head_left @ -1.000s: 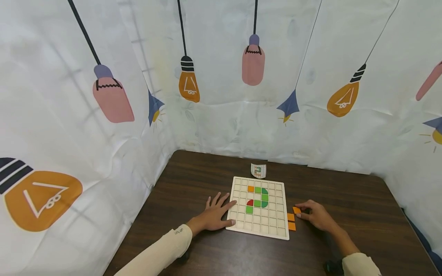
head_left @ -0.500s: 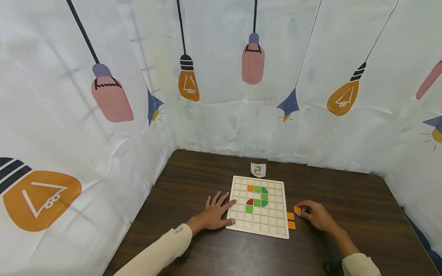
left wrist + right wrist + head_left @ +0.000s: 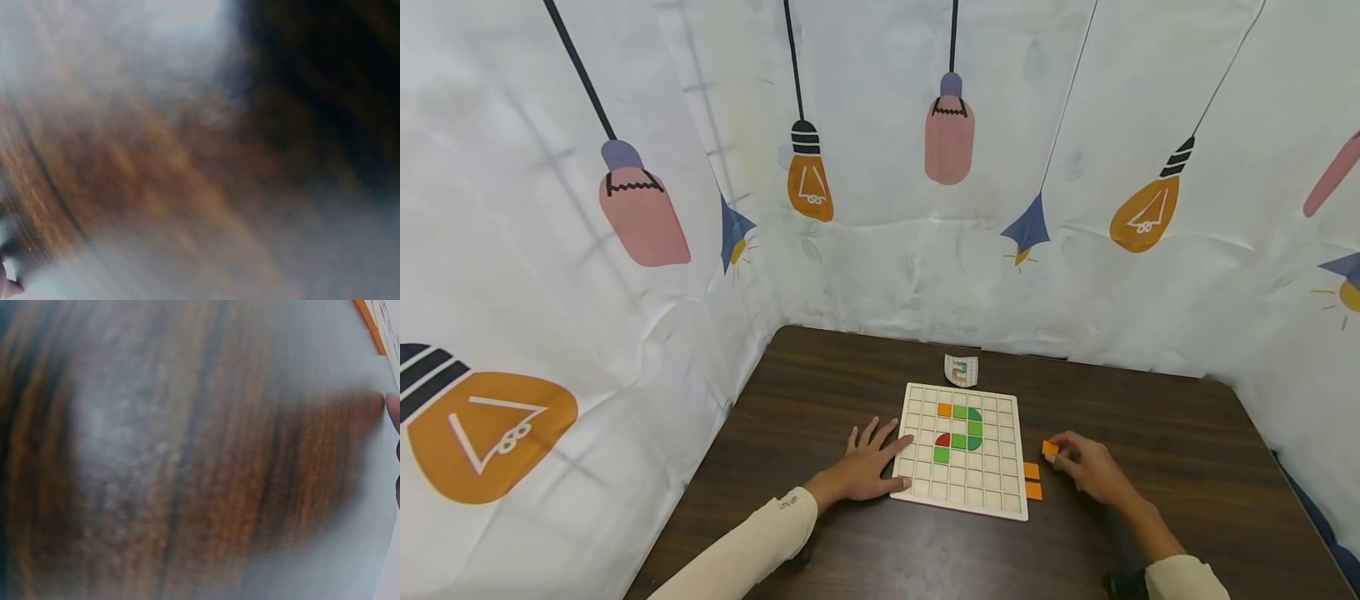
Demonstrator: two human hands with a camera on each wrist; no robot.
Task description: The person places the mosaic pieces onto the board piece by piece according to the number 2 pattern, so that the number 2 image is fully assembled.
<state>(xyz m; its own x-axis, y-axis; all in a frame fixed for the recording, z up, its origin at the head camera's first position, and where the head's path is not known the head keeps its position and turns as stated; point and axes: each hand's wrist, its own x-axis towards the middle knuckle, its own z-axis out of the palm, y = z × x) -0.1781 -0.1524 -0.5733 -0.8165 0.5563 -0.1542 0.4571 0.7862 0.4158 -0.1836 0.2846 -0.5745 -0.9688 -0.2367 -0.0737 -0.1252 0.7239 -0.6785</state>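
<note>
My right hand (image 3: 1086, 462) pinches an orange square tile (image 3: 1049, 448) between thumb and fingers, to the right of a pale gridded board (image 3: 992, 492). Spread out flat, my left hand (image 3: 867, 468) rests at the board's left edge, thumb and index finger on its rim. On the board sit several tiles: an orange square (image 3: 944, 410), green squares (image 3: 958, 442), dark green rounded pieces (image 3: 974, 414) and a red rounded piece (image 3: 943, 439). In the right wrist view only fingertips (image 3: 393, 411) show at the right edge; the left wrist view is mostly blurred tabletop.
More orange tiles (image 3: 1033, 491) lie against the board's right edge. Behind the board stands a small curled card (image 3: 961, 371) printed with a coloured grid pattern. The dark wooden table (image 3: 820, 375) meets a white curtain (image 3: 880, 275) printed with lamps at its back and left.
The right hand has shifted the pinched orange tile slightly to the right and away from the body, off from the other orange tiles. The left hand and board have stayed put.
</note>
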